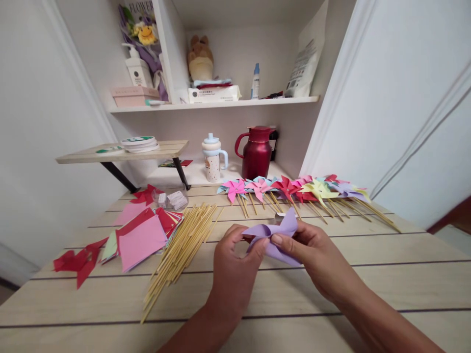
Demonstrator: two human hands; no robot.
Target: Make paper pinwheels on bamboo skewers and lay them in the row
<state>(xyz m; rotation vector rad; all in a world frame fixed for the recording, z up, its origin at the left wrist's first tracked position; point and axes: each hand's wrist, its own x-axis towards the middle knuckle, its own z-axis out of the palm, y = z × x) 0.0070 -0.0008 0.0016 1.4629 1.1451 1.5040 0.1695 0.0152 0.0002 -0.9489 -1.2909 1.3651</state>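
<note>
The left hand [235,262] and the right hand [316,255] both grip one piece of purple paper [275,229], which is raised between them just above the tabletop [368,284]. Both thumbs [262,246] press near the middle of the paper from the near side, almost meeting, while the other fingers go behind it and are mostly hidden. One flap curls over beside the left thumb, and a pointed corner stands up just beyond the right thumb.

To shape this well, I would bend each flap toward the centre in a soft curve, without creasing it flat, and keep one thumb firmly on the gathered tips while the other hand brings in the next corner. Too loose a pinch would probably let a tip spring out; too hard a pull could tear the paper. Whether any fastener sits at the centre, I cannot tell.

Left of the left hand lie a bundle of thin sticks [184,247] and, farther left, a stack of paper squares [142,241] with a pink one on top. Beyond the right hand, paper pinwheels [287,189] lie in a row, their sticks pointing back toward it.
</note>
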